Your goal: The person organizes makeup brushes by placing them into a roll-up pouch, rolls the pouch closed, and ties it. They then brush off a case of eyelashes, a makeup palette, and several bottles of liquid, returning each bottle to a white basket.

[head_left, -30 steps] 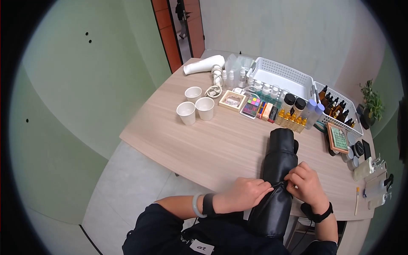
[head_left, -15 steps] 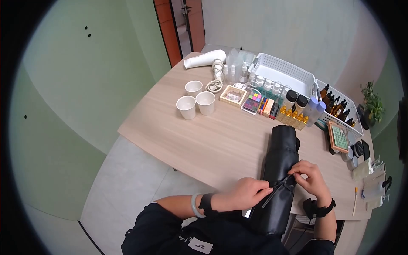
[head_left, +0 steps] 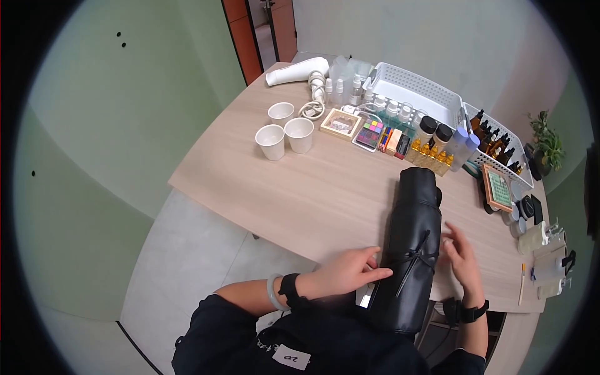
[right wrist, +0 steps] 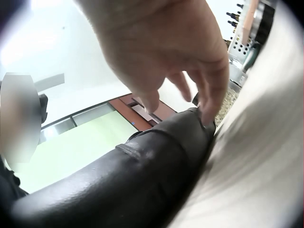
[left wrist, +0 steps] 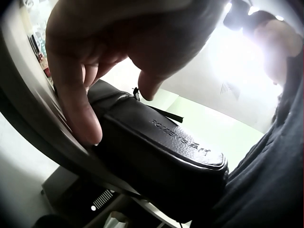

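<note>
A black leather roll (head_left: 412,219) lies lengthwise at the table's near edge, a thin black cord (head_left: 412,257) tied round its middle in a bow with loose ends. On its left side is the left hand (head_left: 342,272), fingers relaxed, thumb close to the leather; the left wrist view shows that hand (left wrist: 114,42) over the roll (left wrist: 161,137), which bears embossed lettering. Off the roll's right side the right hand (head_left: 464,262) has its fingers loosely spread. In the right wrist view this hand (right wrist: 166,52) hovers by the roll (right wrist: 114,185), holding nothing.
Three white cups (head_left: 270,141) stand left of centre, a white hair dryer (head_left: 298,72) behind them. White baskets (head_left: 415,94), bottles, a palette (head_left: 370,134) and a framed item (head_left: 498,188) line the back and right. A brush (head_left: 522,282) lies at the right edge.
Both hands have let go of the cord, which now lies in a bow on the roll. The right hand has moved off to the right, the left slightly to the left.
</note>
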A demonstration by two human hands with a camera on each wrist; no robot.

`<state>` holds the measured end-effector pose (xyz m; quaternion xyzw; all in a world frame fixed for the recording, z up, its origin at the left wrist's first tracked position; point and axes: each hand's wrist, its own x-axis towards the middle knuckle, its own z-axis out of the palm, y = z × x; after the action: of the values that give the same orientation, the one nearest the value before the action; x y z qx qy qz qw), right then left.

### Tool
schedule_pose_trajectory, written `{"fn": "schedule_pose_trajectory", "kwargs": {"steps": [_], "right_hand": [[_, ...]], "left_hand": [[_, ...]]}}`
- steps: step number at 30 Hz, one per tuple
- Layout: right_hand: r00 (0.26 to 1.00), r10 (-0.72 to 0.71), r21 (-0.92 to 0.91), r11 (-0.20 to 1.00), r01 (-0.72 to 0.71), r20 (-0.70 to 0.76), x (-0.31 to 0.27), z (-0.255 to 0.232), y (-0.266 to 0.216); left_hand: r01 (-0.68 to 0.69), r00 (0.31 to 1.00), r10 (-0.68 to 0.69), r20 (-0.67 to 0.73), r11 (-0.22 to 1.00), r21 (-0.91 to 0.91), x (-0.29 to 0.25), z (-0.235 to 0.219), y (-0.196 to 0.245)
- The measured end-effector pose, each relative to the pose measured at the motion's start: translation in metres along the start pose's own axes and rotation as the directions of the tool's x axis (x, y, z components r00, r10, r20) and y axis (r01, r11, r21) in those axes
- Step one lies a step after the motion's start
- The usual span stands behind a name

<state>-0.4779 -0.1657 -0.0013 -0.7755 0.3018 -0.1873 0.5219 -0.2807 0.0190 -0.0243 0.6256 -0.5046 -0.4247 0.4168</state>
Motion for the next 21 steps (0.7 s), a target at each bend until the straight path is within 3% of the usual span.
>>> {"fn": "schedule_pose_trajectory", "kwargs": {"steps": [1, 2, 3, 4, 6, 11, 13, 14, 15, 16, 17, 19, 21], "right_hand": [[0.970, 0.210, 0.081, 0.972, -0.221, 0.125, -0.006, 0.001, 0.004], [0.971, 0.189, 0.152, 0.966, -0.211, 0.146, -0.010, 0.008, 0.007], [0.972, 0.168, 0.223, 0.953, -0.203, 0.166, -0.013, 0.018, 0.007], [0.969, 0.181, 0.213, 0.953, -0.216, 0.170, -0.017, 0.020, 0.001], [0.965, 0.194, 0.203, 0.952, -0.229, 0.177, -0.021, 0.024, -0.018], [0.994, -0.058, 0.234, 0.972, 0.035, 0.096, -0.031, 0.044, -0.061], [0.991, -0.096, 0.232, 0.970, 0.073, 0.090, -0.028, 0.052, -0.076], [0.983, -0.168, 0.280, 0.950, 0.140, 0.079, -0.027, 0.057, -0.081], [0.969, -0.241, 0.328, 0.922, 0.208, 0.062, -0.025, 0.060, -0.087], [0.969, -0.190, 0.505, 0.859, 0.086, 0.158, -0.023, 0.063, -0.095], [0.954, -0.192, 0.525, 0.850, 0.044, 0.232, -0.020, 0.065, -0.099], [0.932, -0.226, 0.405, 0.909, 0.096, 0.285, -0.012, 0.073, -0.104], [0.937, -0.257, 0.358, 0.920, 0.161, 0.238, -0.007, 0.075, -0.095]], "left_hand": [[0.076, 0.992, -0.076, 0.101, 0.997, 0.005, 0.001, 0.000, -0.001], [0.077, 0.992, -0.077, 0.100, 0.997, 0.001, 0.002, 0.003, 0.002], [-0.007, 0.995, 0.010, 0.102, 1.000, -0.026, 0.002, 0.007, 0.008], [-0.091, 0.990, 0.096, 0.102, 0.994, -0.054, 0.002, 0.011, 0.013], [-0.112, 0.990, 0.116, 0.078, 0.992, -0.050, 0.000, 0.014, 0.018], [-0.197, 0.980, 0.196, -0.016, 0.977, -0.077, -0.008, 0.003, 0.027], [-0.313, 0.946, 0.296, -0.134, 0.940, -0.135, -0.017, -0.013, 0.032], [-0.353, 0.935, 0.333, -0.123, 0.908, -0.227, -0.023, -0.028, 0.039], [-0.359, 0.932, 0.329, -0.154, 0.900, -0.248, -0.030, -0.042, 0.041], [-0.299, 0.952, 0.258, -0.165, 0.902, -0.311, -0.042, -0.057, 0.048], [-0.237, 0.968, 0.184, -0.171, 0.897, -0.373, -0.056, -0.073, 0.058], [-0.198, 0.953, 0.111, -0.282, 0.933, -0.300, -0.085, -0.105, 0.074], [-0.178, 0.877, 0.089, -0.472, 0.973, -0.148, -0.112, -0.135, 0.082]]}}
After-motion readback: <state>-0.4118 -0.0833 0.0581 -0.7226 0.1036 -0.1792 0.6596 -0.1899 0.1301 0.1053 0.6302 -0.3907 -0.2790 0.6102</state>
